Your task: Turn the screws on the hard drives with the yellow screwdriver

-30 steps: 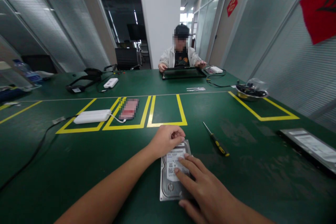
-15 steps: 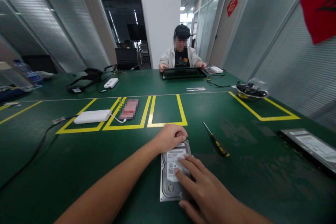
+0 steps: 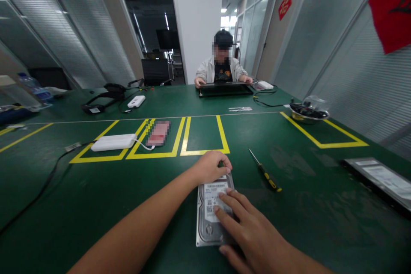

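A silver hard drive [image 3: 208, 232] with a white printed label lies flat on the green table in front of me. My left hand [image 3: 212, 168] is at its far end, fingers curled and thumb tip near the far right corner. What those fingers pinch, if anything, is hidden. Across the drive's right side rests my right hand [image 3: 245, 218], its fingers spread over the label and its thumb low by the near edge. To the right of the drive lies a screwdriver [image 3: 268, 176] with a black and yellow handle, touched by neither hand.
Another hard drive [image 3: 380, 180] lies at the right. A metal bowl [image 3: 308, 115] of dark items stands behind it. At left are a white power bank [image 3: 114, 142], a cabled phone [image 3: 158, 132] and a black cable. Across the table, a person [image 3: 223, 66] holds a dark flat panel.
My left hand has turned slightly at the drive's far end, with a little more of its curled fingers showing. My right hand and the drive stay in place.
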`<state>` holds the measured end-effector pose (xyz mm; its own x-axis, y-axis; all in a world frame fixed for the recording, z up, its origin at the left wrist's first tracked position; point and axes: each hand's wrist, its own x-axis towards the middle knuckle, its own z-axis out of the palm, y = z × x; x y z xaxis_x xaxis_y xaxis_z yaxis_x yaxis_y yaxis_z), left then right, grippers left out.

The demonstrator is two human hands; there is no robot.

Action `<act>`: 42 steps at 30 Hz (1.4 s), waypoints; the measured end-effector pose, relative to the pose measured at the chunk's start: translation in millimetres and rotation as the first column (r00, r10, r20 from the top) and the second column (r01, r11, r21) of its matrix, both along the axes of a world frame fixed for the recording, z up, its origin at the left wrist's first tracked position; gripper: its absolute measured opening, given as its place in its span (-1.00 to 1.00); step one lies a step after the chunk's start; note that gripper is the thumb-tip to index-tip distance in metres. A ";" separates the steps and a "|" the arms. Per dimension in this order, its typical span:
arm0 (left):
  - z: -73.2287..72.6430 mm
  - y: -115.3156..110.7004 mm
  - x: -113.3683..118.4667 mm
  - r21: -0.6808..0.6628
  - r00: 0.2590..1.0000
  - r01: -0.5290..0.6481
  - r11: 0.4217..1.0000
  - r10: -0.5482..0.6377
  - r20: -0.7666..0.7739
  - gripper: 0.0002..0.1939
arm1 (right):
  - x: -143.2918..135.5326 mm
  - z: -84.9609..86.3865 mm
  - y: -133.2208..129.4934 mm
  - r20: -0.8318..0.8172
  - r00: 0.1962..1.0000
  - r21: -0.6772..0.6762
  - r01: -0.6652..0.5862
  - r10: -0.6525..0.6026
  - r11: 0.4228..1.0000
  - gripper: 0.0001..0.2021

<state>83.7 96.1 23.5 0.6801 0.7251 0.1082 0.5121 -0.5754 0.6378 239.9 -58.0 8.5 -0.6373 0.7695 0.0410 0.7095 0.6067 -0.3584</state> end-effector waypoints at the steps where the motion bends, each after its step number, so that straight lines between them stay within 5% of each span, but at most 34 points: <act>1: -0.3 0.1 0.7 -0.006 1.000 -0.005 1.000 0.005 -0.008 -0.90 | 0.1 0.0 -0.2 0.002 1.000 0.000 0.001 -0.001 1.000 -0.38; 28: 3.8 -2.9 12.2 -0.076 0.970 -0.192 0.979 0.177 -0.167 -0.84 | -1.7 7.4 -1.1 -0.010 1.000 0.004 0.007 -0.007 1.000 -0.41; 35: 2.7 -41.4 -2.9 0.126 0.944 -0.322 0.938 0.329 -0.033 -0.86 | -5.6 12.7 -1.7 0.054 0.998 -0.011 0.010 -0.009 1.000 -0.40; 40: -1.8 -78.3 -14.9 0.198 0.965 -0.256 0.946 0.262 -0.005 -0.76 | -1.6 9.7 0.3 -0.026 1.000 0.081 -0.012 0.014 0.997 -0.40; 42: -5.3 -87.6 -17.0 0.232 0.976 -0.216 0.948 0.217 0.022 -0.73 | 0.6 9.8 1.6 -0.108 0.994 0.098 -0.004 0.015 0.995 -0.56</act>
<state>66.7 8.5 18.3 0.5099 0.8105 0.2882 0.6429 -0.5816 0.4984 240.5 -56.4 18.3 -0.6324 0.7523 0.1847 0.6637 0.6491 -0.3717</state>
